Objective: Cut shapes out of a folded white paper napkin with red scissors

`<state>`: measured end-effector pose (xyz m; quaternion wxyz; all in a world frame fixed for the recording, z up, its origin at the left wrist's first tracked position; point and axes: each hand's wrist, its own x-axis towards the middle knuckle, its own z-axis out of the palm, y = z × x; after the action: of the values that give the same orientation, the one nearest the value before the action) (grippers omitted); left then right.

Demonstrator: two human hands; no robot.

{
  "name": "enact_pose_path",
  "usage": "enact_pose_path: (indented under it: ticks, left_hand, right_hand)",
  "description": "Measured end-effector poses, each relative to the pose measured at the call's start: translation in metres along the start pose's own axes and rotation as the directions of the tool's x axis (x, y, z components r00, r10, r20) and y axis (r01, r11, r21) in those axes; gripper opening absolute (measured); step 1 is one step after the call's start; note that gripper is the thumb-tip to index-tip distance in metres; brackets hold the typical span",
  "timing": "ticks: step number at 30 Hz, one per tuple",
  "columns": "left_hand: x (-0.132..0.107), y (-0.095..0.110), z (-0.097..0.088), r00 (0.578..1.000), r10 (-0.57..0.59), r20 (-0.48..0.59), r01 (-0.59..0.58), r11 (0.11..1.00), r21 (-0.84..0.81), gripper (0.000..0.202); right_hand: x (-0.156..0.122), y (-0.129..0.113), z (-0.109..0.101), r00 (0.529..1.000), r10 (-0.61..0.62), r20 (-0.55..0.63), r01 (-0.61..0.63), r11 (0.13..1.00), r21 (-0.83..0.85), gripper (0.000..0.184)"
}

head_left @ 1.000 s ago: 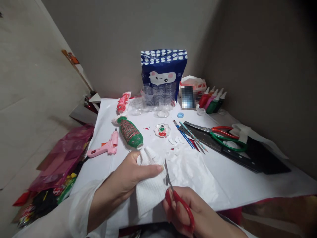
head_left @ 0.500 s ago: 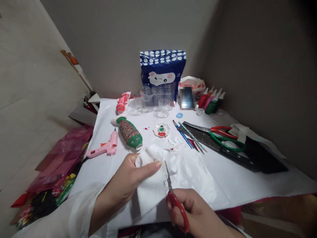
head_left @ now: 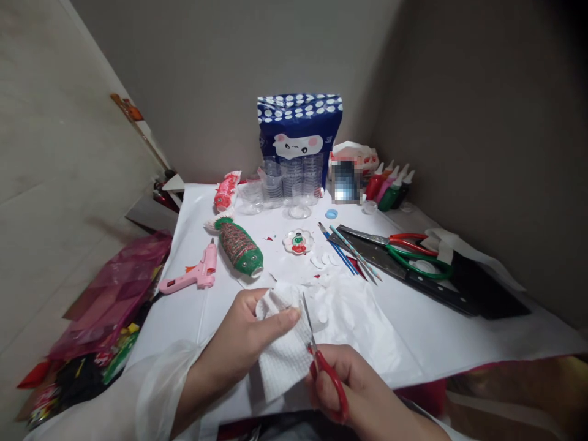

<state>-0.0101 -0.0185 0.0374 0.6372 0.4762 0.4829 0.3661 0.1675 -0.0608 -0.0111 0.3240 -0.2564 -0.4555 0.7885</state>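
Note:
My left hand is closed on a white textured paper towel, thumb pressed on top near its right edge. In my right hand is a pair of red-handled scissors, fingers through the loops. The blades point away from me and lie along the towel's right edge, close to my left thumb. Beyond my left hand rests a green fish with a reddish speckled body and a white tail. Several small white cut pieces lie past the scissors.
A pink glue gun sits at the left. Paintbrushes, large shears and a dark knife lie to the right. A paint palette, a red fish, plastic cups and paint bottles stand farther back.
Both hands stay on the towel and scissors. The towel has tilted slightly and sits a little lower; the scissor blades have shifted slightly left along its edge.

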Motion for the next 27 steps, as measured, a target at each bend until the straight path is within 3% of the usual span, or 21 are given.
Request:
enact_pose_path:
  ticks: [3, 10, 15, 27]
  left_hand:
    - [0.000, 0.000, 0.002, 1.000, -0.007, -0.027, 0.007, 1.000, -0.007, 0.029]
    - [0.003, 0.003, 0.011, 1.000, -0.006, -0.013, 0.003, 0.975, -0.224, 0.016]
    - [0.001, -0.003, 0.007, 0.999, -0.046, 0.008, 0.047, 0.977, -0.209, 0.020]
    - [0.002, -0.001, 0.005, 1.000, -0.017, -0.019, 0.014, 0.992, -0.125, 0.025]
  right_hand:
    - [0.001, 0.001, 0.000, 1.000, -0.007, -0.019, 0.007, 1.000, 0.028, 0.058]
    - [-0.001, 0.007, -0.001, 0.997, 0.006, -0.076, -0.007, 1.000, -0.005, 0.052]
    - [-0.001, 0.004, -0.001, 0.996, 0.037, -0.081, -0.039, 0.999, -0.018, 0.060]
    - [0.001, 0.000, 0.001, 0.998, -0.022, -0.063, 0.022, 1.000, 0.000, 0.059]
